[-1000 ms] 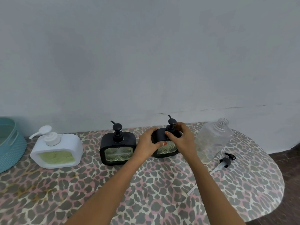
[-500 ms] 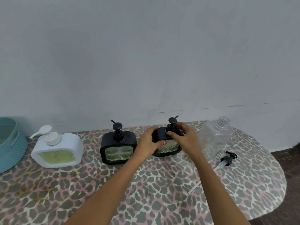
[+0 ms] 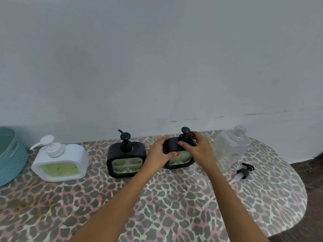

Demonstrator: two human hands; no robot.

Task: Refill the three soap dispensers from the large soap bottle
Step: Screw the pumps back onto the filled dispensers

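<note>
Nearest, the leopard-print worktop carries a loose pump lying on its side at the right. Beyond it, the left hand is wrapped round the left side of the right black dispenser, thumb on its front. The right hand pinches the collar under the pump head. The dispenser looks a squat, hard shell, part full and so fairly weighty. Its smooth sides may be slick, so it is best braced by the body while the collar is twisted. In the same row stand a second black dispenser and a white one. The clear bottle, uncapped just right of the hands, looks light and thin-walled, likely to flex. It is best taken round the body.
</note>
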